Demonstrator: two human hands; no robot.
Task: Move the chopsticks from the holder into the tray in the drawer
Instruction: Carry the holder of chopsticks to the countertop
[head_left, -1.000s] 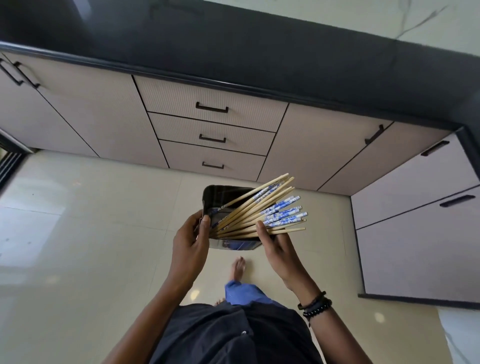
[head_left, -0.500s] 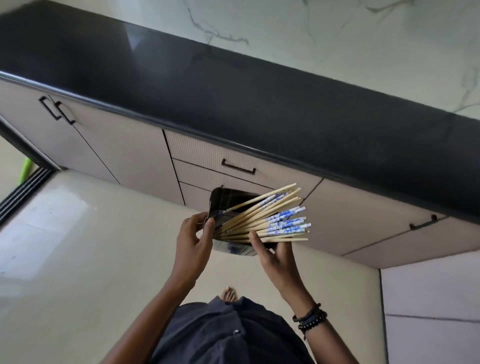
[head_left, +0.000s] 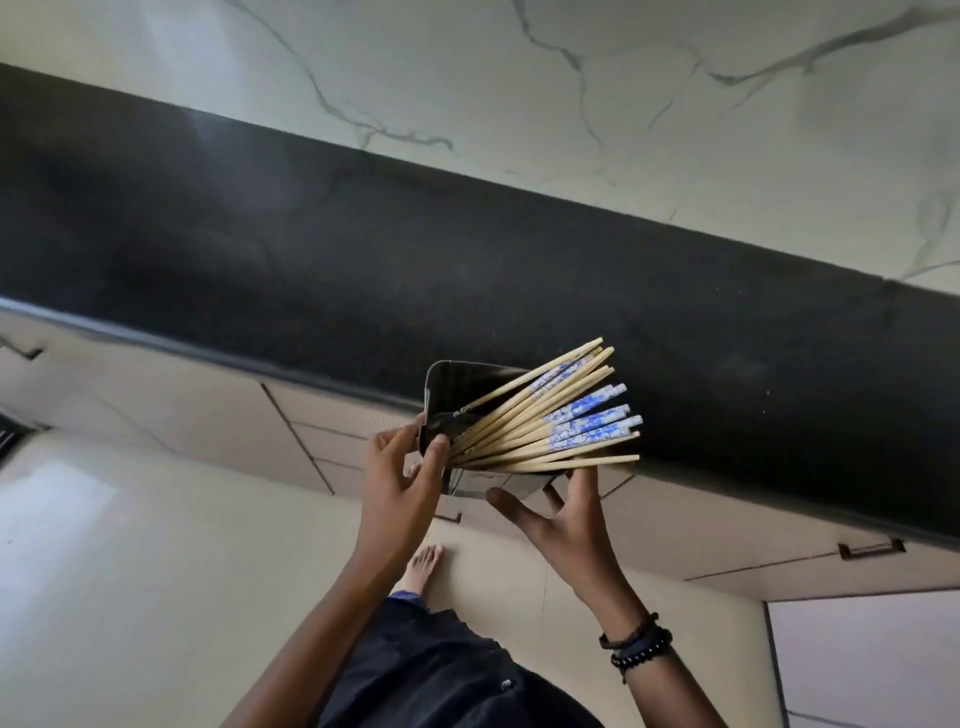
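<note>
A dark, shiny square holder (head_left: 457, 379) is held in the air at the front edge of the black counter (head_left: 260, 249). Several wooden chopsticks (head_left: 545, 421), some with blue-and-white patterned ends, fan out of it to the right. My left hand (head_left: 405, 478) grips the holder's left side, thumb on its rim. My right hand (head_left: 566, 519) supports the holder from below on the right, fingers spread under the chopsticks. The drawers (head_left: 332, 447) below the counter are shut, and no tray is in view.
Beige cabinet fronts with dark handles (head_left: 867, 550) run under the counter. A white marble-patterned wall (head_left: 571, 104) rises behind it. Cream floor tiles (head_left: 130, 571) lie below, with my bare foot (head_left: 423, 569) near the cabinets.
The holder with the chopsticks has risen from floor-level view up to the counter's edge. The view has tilted upward, so more counter and wall show. My right hand has slipped further under the holder.
</note>
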